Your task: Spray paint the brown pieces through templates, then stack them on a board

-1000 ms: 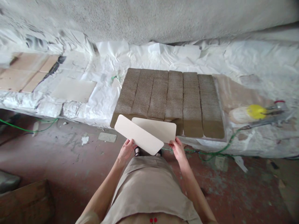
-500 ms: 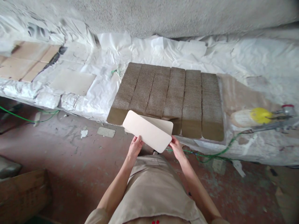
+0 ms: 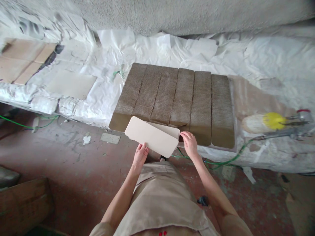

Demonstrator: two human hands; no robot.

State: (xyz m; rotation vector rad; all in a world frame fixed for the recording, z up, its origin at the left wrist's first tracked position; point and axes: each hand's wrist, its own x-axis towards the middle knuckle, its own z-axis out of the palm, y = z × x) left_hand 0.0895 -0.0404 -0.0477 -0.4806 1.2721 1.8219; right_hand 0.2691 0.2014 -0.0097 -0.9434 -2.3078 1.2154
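Your right hand (image 3: 190, 143) has moved up to the rear pale panel's (image 3: 171, 129) corner; its grip is unclear. Your left hand (image 3: 140, 154) clamps the front pale panel (image 3: 150, 136) by the brown ribbed strips (image 3: 182, 95).

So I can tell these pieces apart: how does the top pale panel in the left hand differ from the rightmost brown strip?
The top pale panel is cream and looks smooth; the rightmost brown strip is brown, mostly ribbed, with a plainer near end. The panel is held up at a slant in the left hand, while the strip lies on the white-covered bench. Both are long, with rounded corners.
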